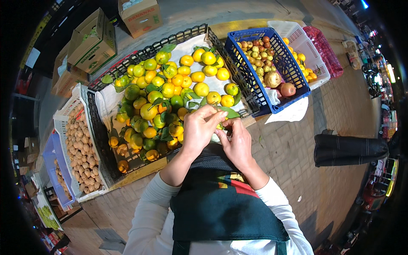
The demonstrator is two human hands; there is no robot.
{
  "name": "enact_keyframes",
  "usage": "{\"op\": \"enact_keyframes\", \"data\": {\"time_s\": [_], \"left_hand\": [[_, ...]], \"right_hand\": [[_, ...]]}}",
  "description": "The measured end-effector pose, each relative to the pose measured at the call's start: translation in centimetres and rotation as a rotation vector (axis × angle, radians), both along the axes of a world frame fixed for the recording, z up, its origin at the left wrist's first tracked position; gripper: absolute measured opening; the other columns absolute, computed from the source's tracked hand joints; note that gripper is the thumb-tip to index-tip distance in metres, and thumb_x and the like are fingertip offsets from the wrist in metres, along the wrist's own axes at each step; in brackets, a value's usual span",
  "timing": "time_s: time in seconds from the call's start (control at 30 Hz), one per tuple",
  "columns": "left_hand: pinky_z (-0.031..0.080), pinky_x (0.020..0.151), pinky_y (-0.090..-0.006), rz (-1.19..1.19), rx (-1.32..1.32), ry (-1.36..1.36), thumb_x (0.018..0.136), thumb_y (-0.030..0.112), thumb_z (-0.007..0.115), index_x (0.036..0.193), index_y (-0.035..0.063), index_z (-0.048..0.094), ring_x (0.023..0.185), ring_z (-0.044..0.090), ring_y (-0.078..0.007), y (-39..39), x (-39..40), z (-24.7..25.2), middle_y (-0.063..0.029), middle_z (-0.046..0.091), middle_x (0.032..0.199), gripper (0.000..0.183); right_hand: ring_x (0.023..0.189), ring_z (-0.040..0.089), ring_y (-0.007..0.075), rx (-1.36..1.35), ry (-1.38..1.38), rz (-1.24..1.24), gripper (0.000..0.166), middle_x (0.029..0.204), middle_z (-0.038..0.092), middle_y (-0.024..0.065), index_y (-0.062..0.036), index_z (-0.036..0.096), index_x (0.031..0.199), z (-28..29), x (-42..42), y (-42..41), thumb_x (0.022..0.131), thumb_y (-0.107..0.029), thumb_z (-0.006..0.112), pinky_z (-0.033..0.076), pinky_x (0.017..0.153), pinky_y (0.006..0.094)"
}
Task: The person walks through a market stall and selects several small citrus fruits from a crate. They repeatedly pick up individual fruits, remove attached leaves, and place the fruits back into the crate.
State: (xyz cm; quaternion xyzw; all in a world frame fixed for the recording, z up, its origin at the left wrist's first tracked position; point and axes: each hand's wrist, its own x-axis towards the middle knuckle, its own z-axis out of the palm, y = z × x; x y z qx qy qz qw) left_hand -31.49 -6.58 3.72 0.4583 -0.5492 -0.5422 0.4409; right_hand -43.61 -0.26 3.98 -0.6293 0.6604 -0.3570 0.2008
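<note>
Over the near right edge of a black plastic crate [223, 47], my left hand [204, 122] pinches a thin stem with green leaves [230, 112] between thumb and forefinger. My right hand [236, 137] is close beside it, thumb and fingers curled around something small and mostly hidden; a little green and yellow shows between the hands. Mandarins [149, 111], yellow-orange and partly green, many with leaves, are heaped in the crate on a white liner [188, 47]. A dark green apron [220, 207] lies below my hands.
On the left are a white crate of walnuts [83, 149] and a purple crate [52, 165]. A blue crate [266, 102] of mixed fruit and a white crate [322, 75] stand at right. Banana boxes [95, 47] sit behind. Part of a person in dark trousers [350, 150] shows farther right.
</note>
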Motion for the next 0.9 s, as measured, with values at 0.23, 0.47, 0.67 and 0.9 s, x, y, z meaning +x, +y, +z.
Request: {"op": "enact_keyframes", "data": {"time_s": [0.23, 0.47, 0.67, 0.9], "left_hand": [[0.051, 0.073, -0.0260, -0.070, 0.041, 0.104, 0.087, 0.005, 0.067, 0.092, -0.0019, 0.062, 0.083, 0.064, -0.0105, 0.4, 0.8, -1.0, -0.0097, 0.070, 0.089, 0.010], [0.045, 0.091, -0.0356, -0.259, -0.208, -0.113, 0.085, 0.002, 0.063, 0.095, 0.0006, 0.057, 0.106, 0.058, -0.0300, 2.6, 1.4, -2.1, -0.0147, 0.060, 0.108, 0.012], [0.046, 0.092, -0.0372, -0.391, -0.137, -0.314, 0.087, 0.006, 0.060, 0.094, 0.0018, 0.056, 0.110, 0.057, -0.0328, 4.8, 1.3, -2.8, -0.0155, 0.058, 0.116, 0.009], [0.049, 0.085, -0.0418, -0.487, -0.405, -0.452, 0.086, 0.003, 0.059, 0.107, -0.0018, 0.056, 0.101, 0.057, -0.0371, 5.6, 0.6, -3.9, -0.0177, 0.054, 0.113, 0.022]], "right_hand": [[0.064, 0.057, 0.0130, 0.098, -0.291, 0.010, 0.017, 0.075, 0.060, 0.0054, -0.0014, 0.053, 0.093, -1.0, -0.7, 0.2, 0.091, -0.014, 0.065, 0.047, 0.059, 0.0270], [0.064, 0.048, 0.0046, 0.363, -0.846, -0.006, 0.014, 0.076, 0.053, -0.0026, -0.0041, 0.051, 0.092, -2.7, -1.5, 1.7, 0.096, -0.016, 0.058, 0.041, 0.058, 0.0198], [0.066, 0.045, 0.0057, 0.440, -0.822, -0.015, 0.015, 0.079, 0.052, -0.0011, -0.0047, 0.050, 0.093, -4.1, -2.6, 4.4, 0.097, -0.018, 0.056, 0.039, 0.061, 0.0197], [0.078, 0.060, 0.0206, 0.014, -0.192, 0.047, 0.021, 0.087, 0.060, 0.0094, 0.0015, 0.056, 0.098, -2.1, -2.8, 3.8, 0.085, -0.010, 0.068, 0.048, 0.075, 0.0300]]}}
